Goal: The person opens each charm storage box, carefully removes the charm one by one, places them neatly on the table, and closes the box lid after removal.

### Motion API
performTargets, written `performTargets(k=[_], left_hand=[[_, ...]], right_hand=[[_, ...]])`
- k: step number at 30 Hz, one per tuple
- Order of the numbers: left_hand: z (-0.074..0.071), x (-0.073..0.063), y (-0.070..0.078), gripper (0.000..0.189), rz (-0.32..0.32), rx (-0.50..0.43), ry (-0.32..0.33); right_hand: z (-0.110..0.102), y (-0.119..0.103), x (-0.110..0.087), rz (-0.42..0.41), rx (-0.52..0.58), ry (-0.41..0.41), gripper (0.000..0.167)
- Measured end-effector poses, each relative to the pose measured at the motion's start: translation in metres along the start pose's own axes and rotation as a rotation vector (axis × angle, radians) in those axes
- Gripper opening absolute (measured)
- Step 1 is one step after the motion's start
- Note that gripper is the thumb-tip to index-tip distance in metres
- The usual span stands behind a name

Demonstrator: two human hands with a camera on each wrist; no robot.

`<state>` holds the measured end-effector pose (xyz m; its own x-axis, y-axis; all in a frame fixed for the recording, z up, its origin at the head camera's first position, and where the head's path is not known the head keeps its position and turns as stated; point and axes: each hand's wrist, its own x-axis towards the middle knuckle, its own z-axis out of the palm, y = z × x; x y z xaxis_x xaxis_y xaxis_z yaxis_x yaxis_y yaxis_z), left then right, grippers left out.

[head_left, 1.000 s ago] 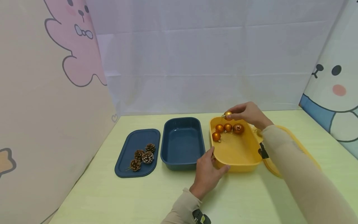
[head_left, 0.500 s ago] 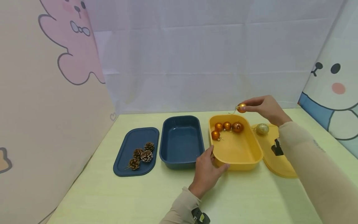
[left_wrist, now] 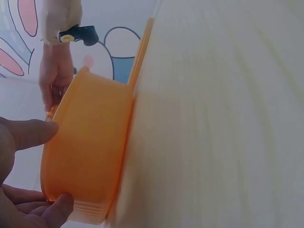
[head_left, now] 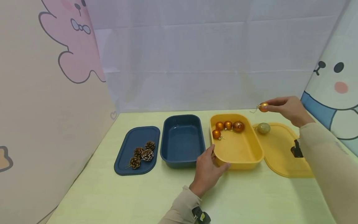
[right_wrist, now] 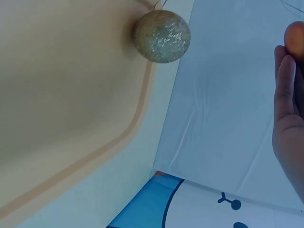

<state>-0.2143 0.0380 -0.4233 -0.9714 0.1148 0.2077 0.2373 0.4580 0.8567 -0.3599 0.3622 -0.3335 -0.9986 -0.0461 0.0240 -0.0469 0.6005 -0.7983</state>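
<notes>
My right hand [head_left: 291, 109] pinches a gold Christmas bauble [head_left: 263, 107] by thumb and fingers, raised above the back of the yellow lid [head_left: 282, 152]. A thin hanging loop trails from the bauble's cap. On that lid, below the hand, lies a pale glittery bauble [head_left: 263, 128], which shows large in the right wrist view. My left hand [head_left: 206, 172] grips the near left corner of the yellow box [head_left: 237, 166], with the thumb on its front wall and fingers at its left side. Several orange-gold baubles [head_left: 227, 125] sit toward the back of the box.
Left of the yellow box stands a deep blue box [head_left: 183, 143] with bare insides. Further left, a flat blue lid [head_left: 139, 133] carries several pinecones [head_left: 147, 155]. A white sheet [head_left: 179, 62] hangs behind the table [head_left: 126, 199], with patterned walls at both sides.
My right hand has carried the gold bauble from over the yellow box's back rim to the right, over the yellow lid. The glittery bauble has come into full sight. My left hand stays put.
</notes>
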Motion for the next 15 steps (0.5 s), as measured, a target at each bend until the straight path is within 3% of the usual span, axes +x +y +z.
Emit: performTargets(k=[3, 9, 15], left_hand=[[0.0, 0.0, 0.0, 0.079, -0.006, -0.006, -0.003], [-0.001, 0.0, 0.0, 0.079, -0.013, -0.004, -0.004], [-0.001, 0.0, 0.0, 0.079, -0.025, 0.001, -0.007]], right_hand=[[-0.006, 0.015, -0.002, 0.028, -0.005, 0.038, 0.071], [-0.015, 0.041, -0.007, 0.089, -0.001, 0.078, 0.049], [-0.014, 0.062, -0.013, 0.162, -0.107, 0.068, 0.08]])
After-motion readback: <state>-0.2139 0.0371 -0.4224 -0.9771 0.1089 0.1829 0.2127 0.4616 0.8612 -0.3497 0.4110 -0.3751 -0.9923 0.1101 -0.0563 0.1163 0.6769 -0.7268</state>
